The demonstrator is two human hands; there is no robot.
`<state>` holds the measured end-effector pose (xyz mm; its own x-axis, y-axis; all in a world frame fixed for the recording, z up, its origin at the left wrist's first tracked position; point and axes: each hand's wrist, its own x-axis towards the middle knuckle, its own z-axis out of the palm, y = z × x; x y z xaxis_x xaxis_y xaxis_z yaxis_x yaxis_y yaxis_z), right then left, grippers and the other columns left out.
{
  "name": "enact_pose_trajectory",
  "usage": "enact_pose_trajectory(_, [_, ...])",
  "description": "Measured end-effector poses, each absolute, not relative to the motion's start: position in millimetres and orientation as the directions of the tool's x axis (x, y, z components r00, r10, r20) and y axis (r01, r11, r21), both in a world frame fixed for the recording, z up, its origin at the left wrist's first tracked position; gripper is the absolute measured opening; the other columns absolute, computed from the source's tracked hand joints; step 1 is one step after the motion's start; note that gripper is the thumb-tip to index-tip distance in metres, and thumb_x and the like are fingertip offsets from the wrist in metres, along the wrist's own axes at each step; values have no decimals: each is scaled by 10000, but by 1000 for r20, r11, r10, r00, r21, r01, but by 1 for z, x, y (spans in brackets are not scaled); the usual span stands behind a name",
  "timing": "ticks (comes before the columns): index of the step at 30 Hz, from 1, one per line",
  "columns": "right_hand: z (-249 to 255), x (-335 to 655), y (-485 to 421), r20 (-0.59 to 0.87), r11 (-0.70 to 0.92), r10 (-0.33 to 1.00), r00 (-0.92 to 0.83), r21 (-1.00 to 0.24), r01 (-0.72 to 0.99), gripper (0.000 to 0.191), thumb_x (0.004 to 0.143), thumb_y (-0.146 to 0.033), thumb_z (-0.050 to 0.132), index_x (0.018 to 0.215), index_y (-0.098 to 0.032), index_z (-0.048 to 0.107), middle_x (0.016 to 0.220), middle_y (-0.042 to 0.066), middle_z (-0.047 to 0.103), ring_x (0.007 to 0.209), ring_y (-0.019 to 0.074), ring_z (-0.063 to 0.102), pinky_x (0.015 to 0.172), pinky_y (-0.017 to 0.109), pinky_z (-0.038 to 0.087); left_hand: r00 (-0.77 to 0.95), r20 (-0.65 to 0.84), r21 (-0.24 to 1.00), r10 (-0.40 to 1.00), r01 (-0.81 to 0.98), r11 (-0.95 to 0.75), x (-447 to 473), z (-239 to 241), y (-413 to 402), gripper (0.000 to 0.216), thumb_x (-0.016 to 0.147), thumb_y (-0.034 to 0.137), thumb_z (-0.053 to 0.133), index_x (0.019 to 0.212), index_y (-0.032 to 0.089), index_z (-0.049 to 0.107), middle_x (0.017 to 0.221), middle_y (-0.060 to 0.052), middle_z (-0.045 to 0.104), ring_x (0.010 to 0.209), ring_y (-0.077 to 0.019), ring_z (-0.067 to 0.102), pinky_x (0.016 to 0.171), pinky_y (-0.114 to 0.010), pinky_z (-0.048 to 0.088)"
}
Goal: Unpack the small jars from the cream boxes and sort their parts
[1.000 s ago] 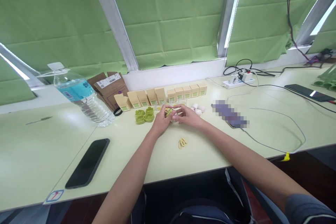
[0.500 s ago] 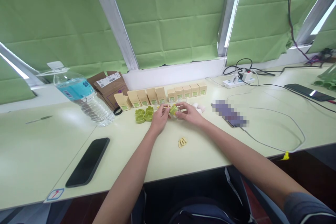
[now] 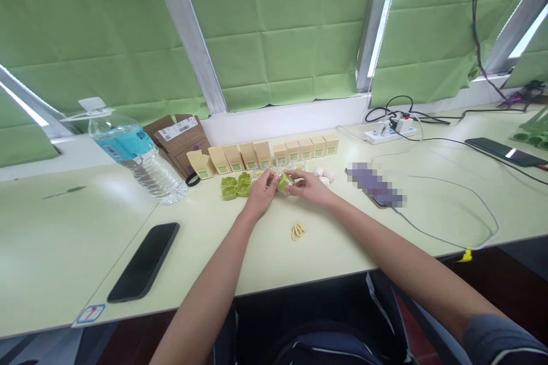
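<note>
Between my two hands, just above the table, is a small green container with a clear part (image 3: 285, 182). My left hand (image 3: 262, 189) pinches its left side with thumb and fingers. On the other side, my right hand (image 3: 311, 187) has its fingertips closed around the clear part. Several green flower-shaped cups (image 3: 229, 191) stand to the left of my left hand. Pale egg-shaped pieces (image 3: 329, 175) lie to the right of my right hand. Nearer to me is a small bunch of yellow loops (image 3: 298, 231). Clear pieces with yellow inside (image 3: 259, 172) are partly hidden behind my hands.
A row of small cream boxes (image 3: 248, 157) lines the back, some with lids up. At left stand a large water bottle (image 3: 141, 157) and a brown carton (image 3: 184, 145). Phones (image 3: 144, 262) lie on the table (image 3: 205, 256). Cables run right from a power strip (image 3: 389, 133).
The green container has turned slightly between my fingers and sits a touch lower. Both hands keep their hold, and the things on the table stay where they were.
</note>
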<state>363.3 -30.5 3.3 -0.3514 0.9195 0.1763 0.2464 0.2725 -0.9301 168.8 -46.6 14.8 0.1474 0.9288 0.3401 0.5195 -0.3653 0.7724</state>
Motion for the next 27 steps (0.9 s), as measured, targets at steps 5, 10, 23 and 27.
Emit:
enact_pose_trajectory(5, [1,362,-30,208,313,898,-388,-921,230,641,771,-462,767,1332,-198,604,1224,101,671,846,178,669,784,329,548,165,382,702,909,588,-402,170,16,-48,297,978,481,421,914,221,550,813,2,662,703,-162,633,720,-293,453])
enact_pose_trajectory(10, [4,361,-32,232,348,891,-389,-901,260,589,768,-457,762,1278,-189,636,1130,82,710,810,176,649,763,324,540,181,406,649,896,633,-422,172,19,-51,302,997,468,387,926,222,546,790,7,637,698,-158,598,709,-281,425])
enact_pose_trajectory(23, [12,360,-36,176,276,918,-355,-928,252,663,757,-453,787,1329,-169,607,1114,109,713,839,200,676,724,329,565,151,406,650,901,646,-401,174,21,-53,313,1009,470,348,1013,235,555,836,-1,648,679,-172,621,722,-308,425])
enact_pose_trajectory(27, [13,360,-36,193,295,913,-359,-920,258,610,773,-468,770,1292,-174,642,1089,99,725,845,205,682,734,331,568,130,401,656,907,651,-383,174,22,-53,316,1008,478,347,1003,239,552,802,3,643,676,-178,624,734,-313,429])
